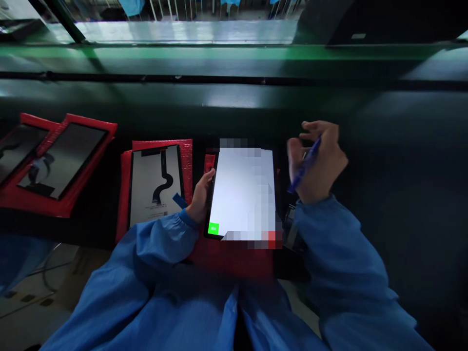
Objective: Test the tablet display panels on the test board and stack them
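Red wrappers are doing the carrying here, and the panels are lying on top of them. Over on the left, a red wrapper (62,208) is holding up a grey panel (71,151), and another grey panel (18,146) is running out past the frame edge. Closer in, a second red wrapper (186,165) is backing an upright-set panel (146,180), with a black ribbon cable (166,181) curling down its face. And in the middle, the lit tablet (234,190) is glowing white above more red material (234,261), showing a green block (213,228) in its lower left corner, while pixelation is masking its right side.

The left hand (200,195) is closing around the tablet's left edge, thumb at the bezel. The right hand (321,161) is hovering apart, right of the screen, fingers curling around a blue pen (304,165).

The dark counter (395,185) is stretching out to the right; a black cord (219,79) is crossing the greenish ledge (248,95) behind. Beyond, blue coverings (131,6) are showing above pale thin legs, and a dark box (387,24) is filling the upper right.
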The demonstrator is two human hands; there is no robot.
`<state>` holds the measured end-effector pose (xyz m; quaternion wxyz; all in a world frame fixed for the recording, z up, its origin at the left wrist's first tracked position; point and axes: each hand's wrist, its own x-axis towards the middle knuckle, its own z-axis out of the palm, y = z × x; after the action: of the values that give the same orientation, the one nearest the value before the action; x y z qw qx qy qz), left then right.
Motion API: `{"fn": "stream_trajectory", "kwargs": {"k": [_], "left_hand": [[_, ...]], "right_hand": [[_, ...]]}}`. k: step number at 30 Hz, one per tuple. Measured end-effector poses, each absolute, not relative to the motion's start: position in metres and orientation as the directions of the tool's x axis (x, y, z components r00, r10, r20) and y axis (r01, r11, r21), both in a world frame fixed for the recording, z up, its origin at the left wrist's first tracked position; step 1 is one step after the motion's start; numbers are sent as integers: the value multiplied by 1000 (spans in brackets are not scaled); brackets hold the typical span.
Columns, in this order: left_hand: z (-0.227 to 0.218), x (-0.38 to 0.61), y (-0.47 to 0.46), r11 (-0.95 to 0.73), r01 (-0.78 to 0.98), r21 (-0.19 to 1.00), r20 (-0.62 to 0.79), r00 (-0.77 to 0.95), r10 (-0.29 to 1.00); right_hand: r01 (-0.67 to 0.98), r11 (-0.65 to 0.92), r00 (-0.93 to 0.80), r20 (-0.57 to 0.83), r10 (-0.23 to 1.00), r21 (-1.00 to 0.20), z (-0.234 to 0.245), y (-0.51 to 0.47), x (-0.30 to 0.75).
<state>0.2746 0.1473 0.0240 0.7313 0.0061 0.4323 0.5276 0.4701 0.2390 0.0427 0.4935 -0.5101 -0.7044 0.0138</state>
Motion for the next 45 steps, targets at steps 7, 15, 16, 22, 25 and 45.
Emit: {"fn": "stream_trajectory", "kwargs": {"k": [7,15,16,22,25,45], "left_hand": [[16,273,147,438,-772,460,-607,86,790],[19,280,145,421,-772,476,-535,126,835],[20,281,144,421,-766,486,-534,122,836],[19,282,145,454,-766,455,-589,124,799],[17,281,146,439,-766,471,-607,80,791],[26,283,146,440,-658,611,-668,-129,733]], "right_hand": [[288,581,62,620,782,-761,64,201,483],[376,853,-793,350,498,-362,42,181,464],[383,863,-816,317,483,-330,36,181,462],[446,873,-773,406,487,-198,18,162,473],[501,842,-681,510,526,-200,27,150,488],[814,172,68,384,921,-555,-53,114,611]]}}
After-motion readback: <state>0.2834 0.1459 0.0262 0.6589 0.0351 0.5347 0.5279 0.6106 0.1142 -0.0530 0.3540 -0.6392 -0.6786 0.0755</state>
